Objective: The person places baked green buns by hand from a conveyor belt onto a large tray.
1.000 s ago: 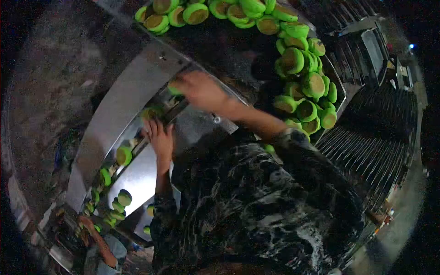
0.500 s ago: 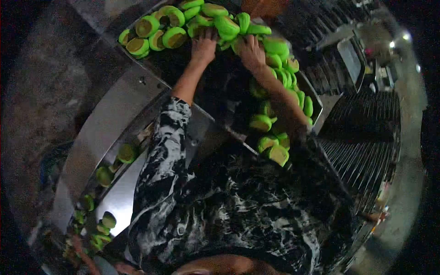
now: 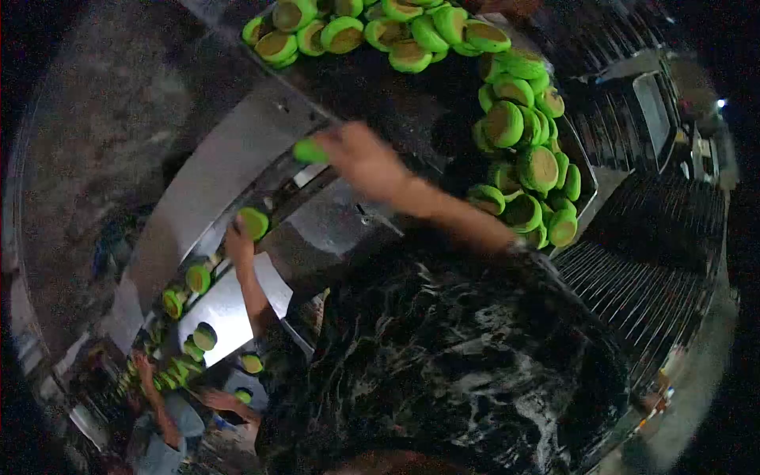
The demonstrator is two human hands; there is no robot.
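My left hand (image 3: 240,244) is at the narrow conveyor on the left, its fingers closed against a green bun (image 3: 254,224) with a brownish flat face. Above and to the right, my right hand (image 3: 360,158) is blurred by motion, gripping another green bun (image 3: 309,151) over the near edge of the dark tray (image 3: 380,99). Several more green buns (image 3: 503,124) lie heaped along the tray's far and right sides, many with their browned faces showing.
The conveyor (image 3: 226,247) carries spaced green buns towards the lower left. A bright metal plate (image 3: 229,317) lies beside it. A co-worker's hands (image 3: 145,370) are among buns at lower left. Wire racks (image 3: 633,253) stand on the right.
Both hands have left the heap at the tray's far side and swung left to the conveyor, each with a green bun. The view has shifted, showing more of the co-worker.
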